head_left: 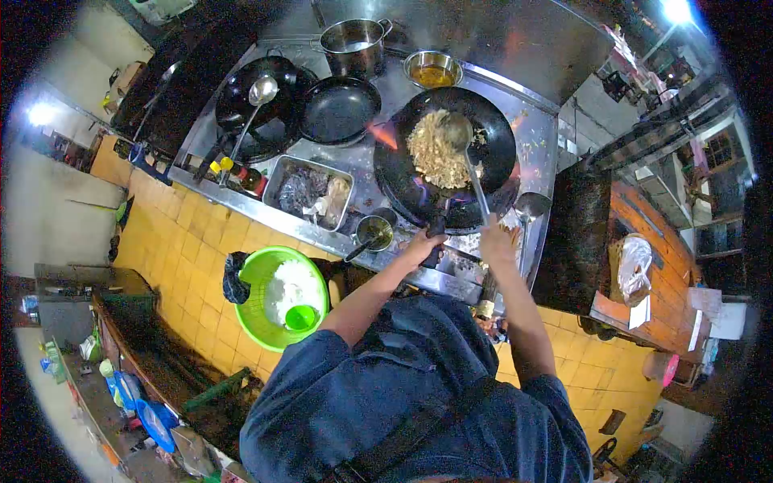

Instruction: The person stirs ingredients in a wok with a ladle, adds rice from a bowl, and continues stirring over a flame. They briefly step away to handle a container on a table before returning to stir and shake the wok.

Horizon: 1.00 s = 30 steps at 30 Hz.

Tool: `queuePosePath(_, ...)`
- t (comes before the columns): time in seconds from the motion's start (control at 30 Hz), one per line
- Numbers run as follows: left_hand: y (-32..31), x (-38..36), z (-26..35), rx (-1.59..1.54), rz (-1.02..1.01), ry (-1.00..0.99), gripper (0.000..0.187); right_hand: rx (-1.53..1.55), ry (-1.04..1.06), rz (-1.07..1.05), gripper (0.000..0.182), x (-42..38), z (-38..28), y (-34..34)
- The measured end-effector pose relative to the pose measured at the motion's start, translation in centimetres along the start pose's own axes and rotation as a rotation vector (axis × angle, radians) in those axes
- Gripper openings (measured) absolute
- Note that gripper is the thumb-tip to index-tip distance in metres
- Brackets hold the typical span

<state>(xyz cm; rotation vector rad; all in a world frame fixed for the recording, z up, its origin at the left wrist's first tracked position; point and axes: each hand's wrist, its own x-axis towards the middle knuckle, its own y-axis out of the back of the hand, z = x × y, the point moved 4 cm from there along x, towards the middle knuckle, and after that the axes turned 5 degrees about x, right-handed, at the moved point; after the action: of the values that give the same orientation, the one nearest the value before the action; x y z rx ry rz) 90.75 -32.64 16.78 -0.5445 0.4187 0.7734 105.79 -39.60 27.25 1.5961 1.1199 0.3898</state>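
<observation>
A large black wok [495,121] sits over flames on the stove, with brown fried rice [431,157] heaped in its middle. My left hand [422,248] is closed around the wok's dark handle at the near side. In my right hand [498,240] is the long handle of a metal ladle [457,131], whose round bowl rests against the rice. Orange flame shows at the wok's left and right edges.
Left of the wok are a black frying pan [342,110], a second wok [233,97] with a ladle, and a metal tray [278,173] of plastic bags. A pot [354,60] and a bowl of yellow liquid [433,71] stand behind. A green basket [256,322] holds white rice.
</observation>
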Motion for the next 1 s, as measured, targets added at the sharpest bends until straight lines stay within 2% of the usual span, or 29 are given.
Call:
queuePosePath(0.07, 0.1, 0.3, -0.7, -0.011, -0.035, -0.012, 0.025, -0.158, -0.081, -0.013, 0.044, 0.3, 0.5, -0.2)
queuePosePath(0.1, 0.2, 0.6, -0.3, -0.012, -0.07, -0.033, 0.025, -0.269, 0.192, -0.113, 0.043, 1.7, 3.6, -0.8)
queuePosePath(0.2, 0.2, 1.1, 0.1, -0.028, -0.049, -0.016, 0.023, -0.095, 0.238, -0.175, 0.038, 1.7, 6.1, 5.2)
queuePosePath(0.27, -0.5, 0.3, 0.4, -0.16, -0.016, 0.018, 0.019, -0.136, 0.191, -0.229, 0.037, 1.6, 4.7, 4.3)
queuePosePath(0.3, -0.5, 0.5, 1.0, -0.154, -0.021, 0.017, 0.019, -0.223, 0.189, -0.041, 0.038, 3.7, 6.4, -1.2)
queuePosePath(0.33, -0.6, 1.0, 1.2, -0.051, -0.027, 0.09, 0.017, -0.315, 0.187, 0.143, 0.038, 4.8, 7.5, -3.7)
queuePosePath(0.37, -0.9, 0.9, 0.8, 0.046, -0.03, 0.171, 0.018, -0.319, 0.185, 0.137, 0.038, 3.8, 6.9, -3.0)
queuePosePath(0.4, -2.3, -0.4, 1.5, -0.078, 0.145, 0.159, 0.02, -0.131, 0.138, -0.021, 0.038, 2.3, 5.4, -1.8)
queuePosePath(0.43, -3.7, -0.8, 1.5, -0.12, 0.214, 0.165, 0.019, -0.089, 0.288, 0.017, 0.039, 0.6, 4.6, 0.5)
queuePosePath(0.47, -6.3, -4.5, 4.4, -0.227, 0.116, 0.137, 0.018, -0.055, 0.439, 0.052, 0.04, -1.2, 3.9, 2.8)
queuePosePath(0.5, -8.8, -7.0, 6.4, -0.689, -0.192, 0.283, 0.018, -0.09, 0.14, -0.172, 0.04, -4.1, 2.0, 7.8)
queuePosePath(0.53, -9.6, -9.8, 9.4, -0.561, -0.28, 0.258, 0.019, -0.346, 0.04, -0.124, 0.044, -6.2, 0.6, 10.8)
queuePosePath(0.6, -9.4, -12.2, 11.7, -0.526, -0.294, 0.366, 0.02, -0.416, 0.098, -0.103, 0.046, -8.1, 1.0, 12.1)
queuePosePath(0.67, -7.3, -9.3, 9.8, -0.615, -0.308, 0.438, 0.019, -0.479, 0.151, -0.103, 0.049, -9.8, 1.6, 11.2)
queuePosePath(0.7, -5.2, -7.2, 7.9, -0.574, -0.326, 0.374, 0.014, -0.479, 0.195, -0.066, 0.052, -10.3, 1.8, 11.0)
queuePosePath(0.77, -3.8, -6.8, 4.7, -0.301, -0.055, 0.195, 0.011, -0.48, 0.229, -0.033, 0.055, -11.3, 2.2, 10.8)
queuePosePath(0.8, -4.1, -7.4, 2.8, -0.201, 0.037, 0.313, 0.01, -0.466, 0.248, -0.006, 0.055, -11.8, 2.2, 10.7)
queuePosePath(0.87, -7.6, -13.9, 5.1, -0.017, -0.253, 0.129, 0.012, -0.446, 0.263, 0.041, 0.055, -11.5, 1.7, 10.9)
queuePosePath(0.9, -8.9, -16.4, 5.5, -0.131, -0.2, 0.364, 0.016, -0.433, 0.228, 0.017, 0.054, -11.8, 1.5, 10.4)
queuePosePath(0.97, -8.9, -15.7, 5.9, -0.026, -0.26, 0.294, 0.019, -0.411, 0.166, 0.0, 0.052, -11.6, 1.3, 9.9)
queuePosePath(1.0, -7.8, -13.5, 5.9, -0.035, -0.227, 0.286, 0.02, -0.377, 0.196, 0.01, 0.052, -11.7, 1.7, 9.4)
